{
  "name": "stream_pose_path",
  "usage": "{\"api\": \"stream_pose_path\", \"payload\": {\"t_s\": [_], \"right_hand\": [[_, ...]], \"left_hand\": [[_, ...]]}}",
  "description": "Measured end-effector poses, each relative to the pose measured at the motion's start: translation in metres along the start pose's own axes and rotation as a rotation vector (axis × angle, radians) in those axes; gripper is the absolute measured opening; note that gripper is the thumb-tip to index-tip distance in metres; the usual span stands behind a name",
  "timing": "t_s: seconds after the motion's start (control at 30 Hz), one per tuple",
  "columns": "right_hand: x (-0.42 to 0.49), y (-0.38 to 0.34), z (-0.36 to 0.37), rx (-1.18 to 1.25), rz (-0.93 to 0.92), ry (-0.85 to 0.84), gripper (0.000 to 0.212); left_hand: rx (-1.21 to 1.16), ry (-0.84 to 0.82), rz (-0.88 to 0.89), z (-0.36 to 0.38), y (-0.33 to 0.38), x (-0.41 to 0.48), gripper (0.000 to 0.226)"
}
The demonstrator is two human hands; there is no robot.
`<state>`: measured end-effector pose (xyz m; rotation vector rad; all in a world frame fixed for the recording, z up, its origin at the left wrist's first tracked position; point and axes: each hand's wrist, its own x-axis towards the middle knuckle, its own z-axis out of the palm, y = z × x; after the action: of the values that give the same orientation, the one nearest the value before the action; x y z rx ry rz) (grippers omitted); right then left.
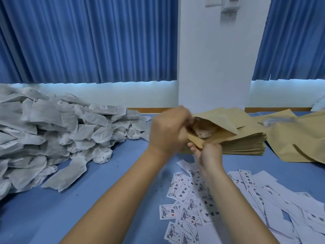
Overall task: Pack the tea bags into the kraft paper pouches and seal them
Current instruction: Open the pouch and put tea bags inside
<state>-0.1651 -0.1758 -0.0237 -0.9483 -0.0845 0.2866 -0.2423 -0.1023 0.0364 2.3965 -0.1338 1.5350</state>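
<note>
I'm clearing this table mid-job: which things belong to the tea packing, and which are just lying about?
Job: open pouch, right hand pinching its lower edge, left hand at its mouth; tea bag pile; stack of pouches; printed labels, probably for sealing.
Lying about: large kraft sheet at right; curtains; white pillar.
</note>
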Motion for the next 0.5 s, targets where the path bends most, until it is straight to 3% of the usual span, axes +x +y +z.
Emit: {"api": "stream_pose_path", "payload": {"t_s": [0.07, 0.1, 0.17, 0.23, 0.3, 0.5], "right_hand": [[0.009, -0.003, -0.004, -0.037, 0.004, 0.025, 0.033], [0.013, -0.004, -0.003, -0.054, 0.009, 0.026, 0.030], [0.016, 0.003, -0.005, -0.061, 0.043, -0.012, 0.022], [0.021, 0.010, -0.011, -0.043, 0.081, -0.046, 0.019], [0.027, 0.013, -0.016, -0.005, 0.079, -0.057, 0.020], [0.040, 0.019, -0.027, 0.019, 0.036, -0.075, 0.021]], "left_hand": [[0.085, 0.143, -0.206, 0.003, -0.043, -0.005, 0.023], [0.209, 0.081, -0.349, 0.004, -0.069, -0.007, 0.026], [0.499, -0.282, -0.565, 0.015, -0.125, -0.020, 0.036], [0.671, -0.612, -0.587, 0.026, -0.171, -0.043, 0.047], [0.728, -0.782, -0.600, 0.035, -0.206, -0.056, 0.056], [0.683, -0.894, -0.763, 0.074, -0.247, -0.061, 0.058]]}}
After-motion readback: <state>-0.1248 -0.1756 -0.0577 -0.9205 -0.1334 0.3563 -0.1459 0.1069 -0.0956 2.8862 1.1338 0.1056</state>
